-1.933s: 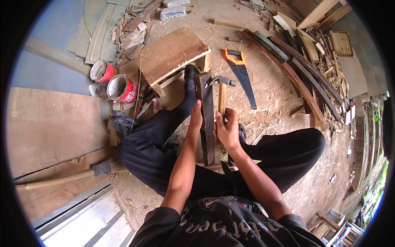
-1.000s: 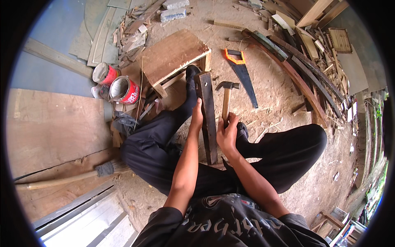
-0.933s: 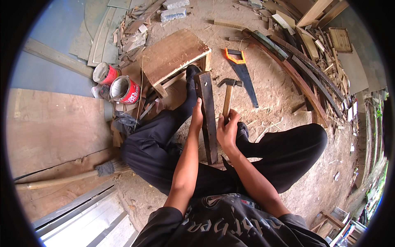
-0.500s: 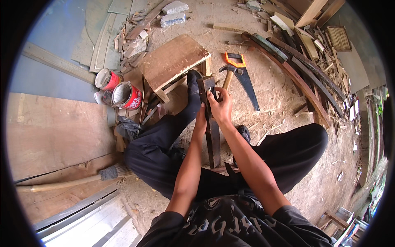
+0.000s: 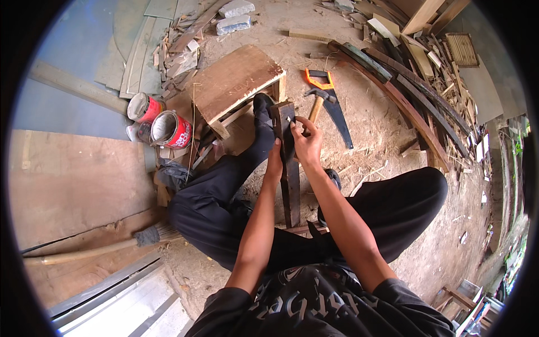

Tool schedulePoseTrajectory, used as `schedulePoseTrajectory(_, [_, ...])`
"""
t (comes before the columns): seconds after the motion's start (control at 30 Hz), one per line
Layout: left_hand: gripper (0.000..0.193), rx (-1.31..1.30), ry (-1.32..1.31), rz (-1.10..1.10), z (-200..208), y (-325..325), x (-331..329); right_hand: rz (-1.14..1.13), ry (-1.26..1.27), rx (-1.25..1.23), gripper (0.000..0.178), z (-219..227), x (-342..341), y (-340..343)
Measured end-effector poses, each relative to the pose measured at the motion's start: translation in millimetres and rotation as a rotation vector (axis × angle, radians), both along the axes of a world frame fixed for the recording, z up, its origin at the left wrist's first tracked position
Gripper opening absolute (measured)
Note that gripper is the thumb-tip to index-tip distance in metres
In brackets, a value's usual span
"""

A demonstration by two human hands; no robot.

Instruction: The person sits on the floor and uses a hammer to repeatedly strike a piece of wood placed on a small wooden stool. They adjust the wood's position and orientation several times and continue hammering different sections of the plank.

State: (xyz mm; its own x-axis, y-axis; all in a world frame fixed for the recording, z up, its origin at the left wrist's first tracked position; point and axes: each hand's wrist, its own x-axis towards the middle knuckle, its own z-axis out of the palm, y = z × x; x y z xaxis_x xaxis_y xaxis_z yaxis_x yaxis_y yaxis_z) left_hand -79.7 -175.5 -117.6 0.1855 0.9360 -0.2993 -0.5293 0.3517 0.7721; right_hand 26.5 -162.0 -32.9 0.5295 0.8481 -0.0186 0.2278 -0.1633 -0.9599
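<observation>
A: Main thing, where?

B: Dark wooden beam [image 5: 289, 188], lengthwise between the legs [image 5: 393, 205], far end near the stool's [image 5: 238, 78] right-hand corner.

A: Left hand [image 5: 274, 160]?

B: Closed around the beam's left edge, upper half, thumb along the side (other fingers hidden underneath, can't see how far they wrap).

A: Right hand [image 5: 307, 145]?

B: Loosely curled, at the right edge close to the far end. Thumb and forefinger sit by a small pale spot [image 5: 289, 118]. Can't tell if they pinch anything or just touch; too small.

A: Hammer [image 5: 318, 106]?

B: Just beyond the right hand, head overlapping the saw [image 5: 338, 121] in view. Lower handle goes out of sight behind that hand; contact unclear.

A: How does the beam handle?

B: Judging by looks: stiff, fairly heavy, not fragile, probably rough enough not to slip. Might roll or tip if held at one end only.

A: Best hold?

B: Across both long edges, around mid-length, palm flat to the side, fingertips clear of the pale spot.
</observation>
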Motion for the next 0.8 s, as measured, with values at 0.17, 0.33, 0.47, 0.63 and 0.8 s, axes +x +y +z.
schedulePoseTrajectory(0.17, [0.06, 0.012, 0.02, 0.028, 4.3, -1.0, -2.0, 0.008, -0.052, 0.03, 0.031, 10.3, -19.0, -8.5])
schedulePoseTrajectory(0.33, [0.06, 0.018, 0.01, 0.033, 6.1, -1.6, -2.4, 0.011, -0.112, 0.08, 0.023, 9.7, -18.0, -2.7])
schedulePoseTrajectory(0.47, [0.062, 0.03, 0.045, 0.017, 9.9, -2.0, -0.4, 0.015, -0.262, 0.186, 0.017, 2.2, -7.5, 4.2])
schedulePoseTrajectory(0.63, [0.065, 0.004, 0.137, 0.043, -7.4, 1.8, -5.3, 0.047, -0.275, 0.154, 0.017, 2.6, 7.9, 12.1])
schedulePoseTrajectory(0.8, [0.066, -0.041, 0.069, -0.02, -30.0, 6.4, -13.3, 0.138, -0.2, -0.088, 0.034, -2.7, 52.0, 2.3])
